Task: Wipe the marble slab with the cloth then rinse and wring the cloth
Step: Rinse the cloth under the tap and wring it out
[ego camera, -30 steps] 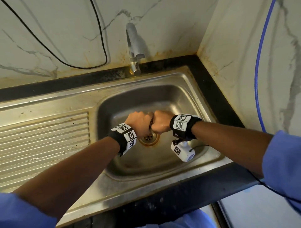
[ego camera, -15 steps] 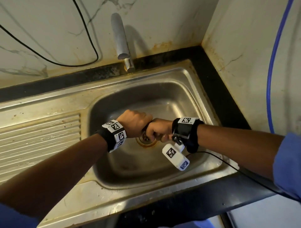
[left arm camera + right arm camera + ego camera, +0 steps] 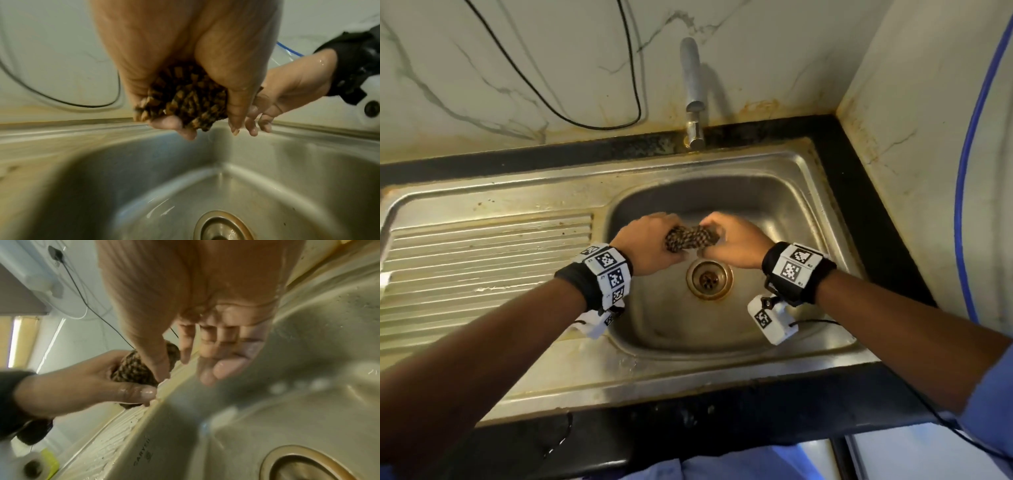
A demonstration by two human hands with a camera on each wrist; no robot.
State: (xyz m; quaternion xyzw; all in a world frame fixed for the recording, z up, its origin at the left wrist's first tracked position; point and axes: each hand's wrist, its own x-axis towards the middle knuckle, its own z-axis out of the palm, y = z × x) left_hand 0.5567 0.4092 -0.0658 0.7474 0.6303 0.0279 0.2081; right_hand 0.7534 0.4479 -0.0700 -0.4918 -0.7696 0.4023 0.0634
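Observation:
A wet, twisted brown-and-black checked cloth (image 3: 690, 238) hangs over the steel sink basin (image 3: 661, 329), just behind the drain (image 3: 709, 279). My left hand (image 3: 650, 245) grips its left part; in the left wrist view the cloth (image 3: 185, 100) bulges out between the curled fingers (image 3: 174, 123) and thumb. My right hand (image 3: 732, 240) is at the cloth's right end. In the right wrist view its wet fingers (image 3: 216, 353) hang loose and spread, and only the thumb lies against the cloth (image 3: 133, 369).
The tap (image 3: 693, 85) stands behind the basin, no water running from it. A ribbed draining board (image 3: 482, 267) lies left. A black cable (image 3: 585, 120) loops on the marble wall, and a blue hose (image 3: 962, 171) runs down the right wall. A black counter edge (image 3: 859, 205) frames the sink.
Both fists were clenched knuckle to knuckle over the drain. They have drawn apart and moved back, baring the twisted cloth, and my right hand's fingers have loosened.

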